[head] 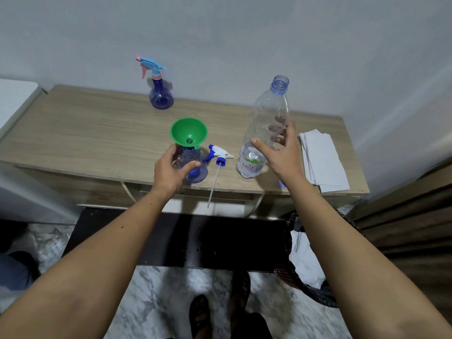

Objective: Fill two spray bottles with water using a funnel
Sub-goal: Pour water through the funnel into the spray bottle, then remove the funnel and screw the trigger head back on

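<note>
A clear blue spray bottle (pixel 195 172) without its head stands near the table's front edge, and my left hand (pixel 171 167) grips its body. A green funnel (pixel 188 130) sits in its neck. Its white and blue spray head (pixel 220 154) lies just to the right, the dip tube reaching past the table edge. My right hand (pixel 281 148) is wrapped round an uncapped, clear plastic water bottle (pixel 266 118) that stands upright on the table; it looks nearly empty. A second blue spray bottle (pixel 160 94) with its head on stands at the back by the wall.
The wooden table (pixel 85 133) stands against a pale wall. A stack of white paper sheets (pixel 322 160) lies at its right end. A small blue cap (pixel 281 184) shows beside my right forearm. A basket (pixel 305 260) stands on the floor to the right.
</note>
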A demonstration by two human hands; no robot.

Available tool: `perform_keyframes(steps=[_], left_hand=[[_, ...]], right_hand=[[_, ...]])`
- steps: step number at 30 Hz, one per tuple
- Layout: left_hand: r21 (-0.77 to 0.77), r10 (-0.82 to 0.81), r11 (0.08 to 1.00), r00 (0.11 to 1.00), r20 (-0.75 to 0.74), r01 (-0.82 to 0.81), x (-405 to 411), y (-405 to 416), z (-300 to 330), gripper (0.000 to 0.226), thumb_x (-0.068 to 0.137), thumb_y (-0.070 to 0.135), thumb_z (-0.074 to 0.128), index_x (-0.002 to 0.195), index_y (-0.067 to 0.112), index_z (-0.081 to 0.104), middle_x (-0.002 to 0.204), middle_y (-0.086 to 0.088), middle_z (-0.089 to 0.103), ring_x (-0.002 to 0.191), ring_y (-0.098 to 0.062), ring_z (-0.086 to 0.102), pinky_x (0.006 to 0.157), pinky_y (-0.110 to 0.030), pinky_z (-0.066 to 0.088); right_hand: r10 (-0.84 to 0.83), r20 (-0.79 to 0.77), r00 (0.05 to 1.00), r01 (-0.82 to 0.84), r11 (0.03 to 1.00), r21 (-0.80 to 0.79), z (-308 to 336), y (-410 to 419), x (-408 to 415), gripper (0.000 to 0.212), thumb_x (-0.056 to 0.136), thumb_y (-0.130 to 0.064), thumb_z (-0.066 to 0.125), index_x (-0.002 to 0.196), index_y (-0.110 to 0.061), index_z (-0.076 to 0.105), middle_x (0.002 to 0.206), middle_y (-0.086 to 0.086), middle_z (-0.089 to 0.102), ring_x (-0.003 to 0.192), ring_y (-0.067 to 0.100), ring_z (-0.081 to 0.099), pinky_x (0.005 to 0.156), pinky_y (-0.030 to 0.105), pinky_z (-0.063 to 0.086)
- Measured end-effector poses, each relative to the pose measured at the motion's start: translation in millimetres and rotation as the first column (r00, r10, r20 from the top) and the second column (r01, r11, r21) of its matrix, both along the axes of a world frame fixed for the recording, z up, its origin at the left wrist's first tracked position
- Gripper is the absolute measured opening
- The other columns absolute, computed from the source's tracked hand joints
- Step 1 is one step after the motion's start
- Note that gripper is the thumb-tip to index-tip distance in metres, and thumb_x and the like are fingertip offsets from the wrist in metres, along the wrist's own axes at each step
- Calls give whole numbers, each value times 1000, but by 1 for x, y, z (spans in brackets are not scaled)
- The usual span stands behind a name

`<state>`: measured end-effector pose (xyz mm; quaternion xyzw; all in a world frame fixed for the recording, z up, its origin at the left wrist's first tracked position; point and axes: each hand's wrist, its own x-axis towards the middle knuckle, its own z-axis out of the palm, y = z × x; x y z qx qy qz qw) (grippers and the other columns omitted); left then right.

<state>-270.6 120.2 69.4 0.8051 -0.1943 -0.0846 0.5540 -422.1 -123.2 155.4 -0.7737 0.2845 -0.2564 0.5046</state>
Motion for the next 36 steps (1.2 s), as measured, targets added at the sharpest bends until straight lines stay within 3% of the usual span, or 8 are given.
perform_keyframes(steps=[7,11,15,18,22,26,31,36], left_hand=[[-3,-2,1000,1000,24,2,0,1,0,61,79,18,95,132,7,66,123,-5,75,109,-18,72,91,-14,56],[-21,1,1000,1000,-9,-2,1,0,-2,63,79,16,95,134,7,65,125,-5,75,112,-19,72,99,-29,59],[-28,0,1000,1000,-21,-1,1,1,-2,63,80,15,94,135,7,65,125,-5,74,113,-19,72,100,-31,59],[-35,-8,999,999,-38,6,0,2,-2,61,81,15,93,135,8,65,124,-4,74,114,-17,72,102,-33,59],[-45,-15,999,999,-30,13,1,2,-4,59,80,15,94,132,9,66,119,-4,76,111,-17,73,100,-38,60],[-62,-18,998,1000,-13,17,-1,3,-5,55,79,20,93,127,11,67,113,-2,77,105,-13,74,97,-37,61],[-78,-12,997,1000,-10,11,0,3,-5,55,77,27,92,125,16,69,107,7,77,98,-4,72,94,-35,61],[-85,-7,996,1000,-10,6,0,3,-7,63,73,29,93,131,20,68,113,5,77,108,-9,72,98,-33,59]], right_hand=[[7,-7,1000,-7,1000,-10,-4,-3,-3,87,77,-42,92,148,-33,42,142,-5,59,125,15,60,99,35,57],[-110,35,993,110,994,13,-9,8,-9,91,77,-41,92,150,-26,40,147,-7,50,128,14,54,89,9,46],[-249,127,960,250,968,8,-14,44,-15,66,78,-35,92,129,-23,51,124,1,56,97,7,55,87,27,52],[-127,188,974,144,986,-80,-16,76,-8,43,81,-26,91,112,-24,61,110,5,62,91,12,58,85,38,55],[145,202,969,-94,966,-243,-9,98,19,34,82,-16,89,110,-15,70,110,0,67,100,13,64,88,27,51],[302,90,949,-243,882,-405,-8,101,44,33,82,-22,87,112,-15,73,116,-2,68,112,19,62,98,26,47],[346,-34,938,-306,775,-552,-19,94,65,27,83,-26,85,107,-19,77,112,-4,71,112,25,58,99,10,30],[321,33,947,-242,774,-585,-11,85,71,21,86,-27,84,104,-16,79,105,-4,74,106,18,52,96,8,32]])
